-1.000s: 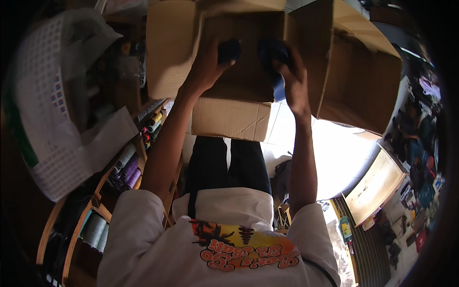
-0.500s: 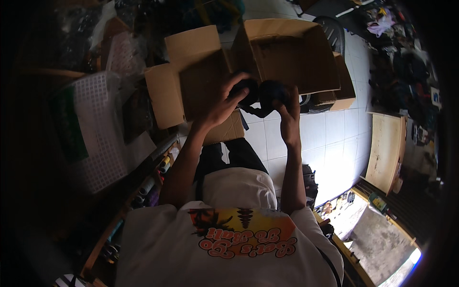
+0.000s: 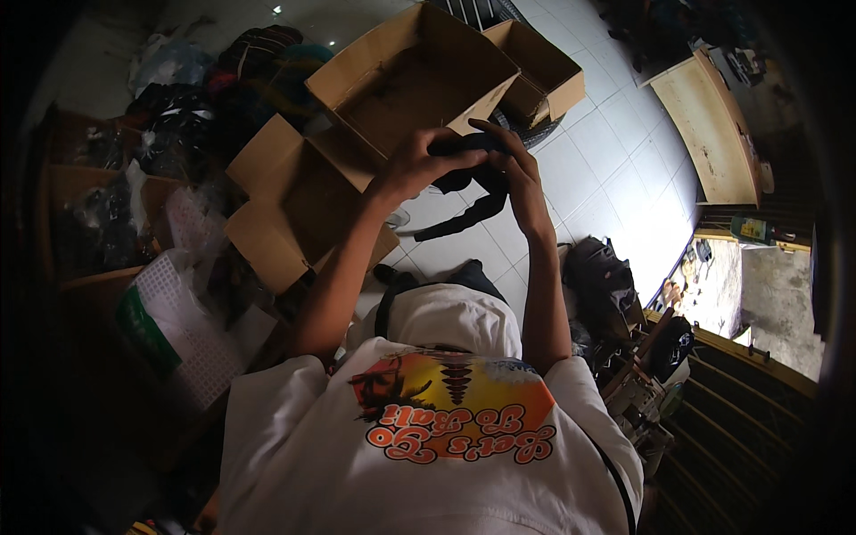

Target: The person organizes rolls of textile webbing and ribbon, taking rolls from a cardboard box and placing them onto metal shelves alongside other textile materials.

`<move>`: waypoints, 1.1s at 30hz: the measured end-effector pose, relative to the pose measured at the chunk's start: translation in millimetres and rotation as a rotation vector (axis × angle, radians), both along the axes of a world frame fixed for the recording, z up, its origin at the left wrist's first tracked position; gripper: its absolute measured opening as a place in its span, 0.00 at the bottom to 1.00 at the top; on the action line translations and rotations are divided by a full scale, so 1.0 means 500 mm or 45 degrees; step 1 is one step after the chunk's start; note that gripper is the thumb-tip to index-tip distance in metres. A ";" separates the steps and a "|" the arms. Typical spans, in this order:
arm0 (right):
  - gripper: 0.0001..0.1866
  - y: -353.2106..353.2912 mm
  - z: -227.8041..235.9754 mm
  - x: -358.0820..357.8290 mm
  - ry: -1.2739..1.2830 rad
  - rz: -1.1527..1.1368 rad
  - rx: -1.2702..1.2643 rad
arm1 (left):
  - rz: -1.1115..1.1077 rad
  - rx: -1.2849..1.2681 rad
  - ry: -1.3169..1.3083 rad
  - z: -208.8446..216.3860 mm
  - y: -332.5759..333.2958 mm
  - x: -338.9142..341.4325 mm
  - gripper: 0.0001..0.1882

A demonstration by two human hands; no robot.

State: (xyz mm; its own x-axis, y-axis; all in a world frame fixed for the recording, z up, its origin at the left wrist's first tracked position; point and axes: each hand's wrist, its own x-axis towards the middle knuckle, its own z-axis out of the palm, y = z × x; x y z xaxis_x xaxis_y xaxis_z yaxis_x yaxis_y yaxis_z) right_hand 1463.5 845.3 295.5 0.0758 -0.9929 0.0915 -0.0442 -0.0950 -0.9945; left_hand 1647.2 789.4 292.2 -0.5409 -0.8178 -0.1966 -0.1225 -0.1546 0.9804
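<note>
A black, soft-looking item (image 3: 476,144) with a dangling strap (image 3: 480,209) is held up between my two hands, over the floor just in front of my legs. My left hand (image 3: 413,169) closes on its left side, thumb stretched along it. On the other side my right hand (image 3: 520,176) grips it, with fingers bent over the top. The hands nearly meet, so the middle of the item is partly hidden and its exact kind cannot be made out. The strap hangs down to the left beneath the hands.
Beyond my hands stands a large open cardboard box (image 3: 419,71), a smaller one (image 3: 539,67) to its right. Another open box (image 3: 303,196) lies left, by plastic-wrapped goods (image 3: 183,312). Black bags (image 3: 599,276) sit near my right arm; a wooden piece of furniture (image 3: 709,129) stands farther right.
My view has turned, so the boxes sit farther left. My hands, earlier each on a rounded dark part, have come closer together, and the strap now hangs lower.
</note>
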 end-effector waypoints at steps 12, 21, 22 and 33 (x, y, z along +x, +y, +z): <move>0.23 0.106 0.068 -0.381 -0.140 -0.668 0.031 | -0.315 -0.013 0.003 0.123 -0.006 -0.422 0.27; 0.26 0.134 0.111 -0.561 -0.273 -0.912 -0.113 | -0.475 -0.157 0.075 0.161 -0.019 -0.665 0.26; 0.26 0.136 0.123 -0.594 -0.194 -0.863 -0.105 | -0.549 -0.231 0.034 0.171 -0.031 -0.685 0.26; 0.24 -0.002 0.231 -0.830 -0.126 -0.843 -0.070 | -0.650 -0.201 0.164 0.226 -0.194 -0.928 0.27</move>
